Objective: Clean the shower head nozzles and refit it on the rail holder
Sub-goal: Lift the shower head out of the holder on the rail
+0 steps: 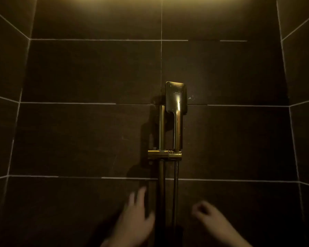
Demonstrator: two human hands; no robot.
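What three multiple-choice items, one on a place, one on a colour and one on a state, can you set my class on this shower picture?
1. Where does the shower head sit?
A. In the holder on the rail
B. In the left hand
C. On the floor

2. What colour are the head, the holder and the rail?
A. White
B. Gold
C. Blue

3. How does the left hand stand?
A. Gripping the hose
B. Clenched round the rail
C. Fingers spread, holding nothing

Key: 1 A, the handle stands upright in the holder, with the hose hanging below it. 2 B, all three shine golden against the dark tiled wall. 3 C, the blurred fingers are spread beside the rail and curl round nothing; the right hand is also empty.
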